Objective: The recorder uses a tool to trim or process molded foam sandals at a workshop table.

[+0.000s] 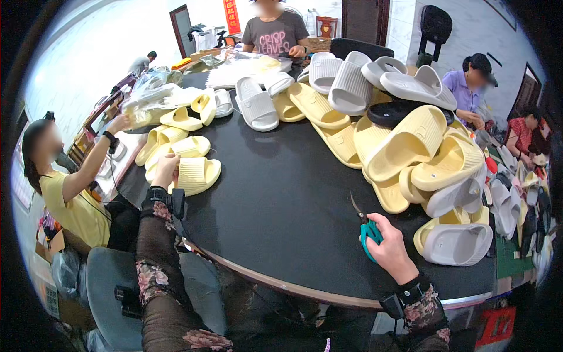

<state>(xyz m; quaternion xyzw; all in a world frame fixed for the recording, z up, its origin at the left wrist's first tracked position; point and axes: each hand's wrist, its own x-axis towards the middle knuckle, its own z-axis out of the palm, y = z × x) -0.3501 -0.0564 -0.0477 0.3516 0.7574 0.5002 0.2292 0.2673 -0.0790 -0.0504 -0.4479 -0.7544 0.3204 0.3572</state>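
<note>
Round black table (281, 199) under heaped slippers (404, 146); hands: left (165, 170) on yellow slipper (196, 173), right (388, 246) gripping teal scissors (368, 230).

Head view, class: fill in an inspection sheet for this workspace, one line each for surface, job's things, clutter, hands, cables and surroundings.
Surface: round black table, bare in the middle.
Job's things: yellow slipper under the left hand; green-handled scissors in the right hand.
Clutter: heap of yellow slippers at right, grey slippers at the far side, clear bags far left.
Hands: left rests on the slipper; right fingers closed round the scissor handles.
Cables: nothing seen.
Surroundings: several seated people round the table, one in a yellow shirt; more slippers on the floor at right.
</note>
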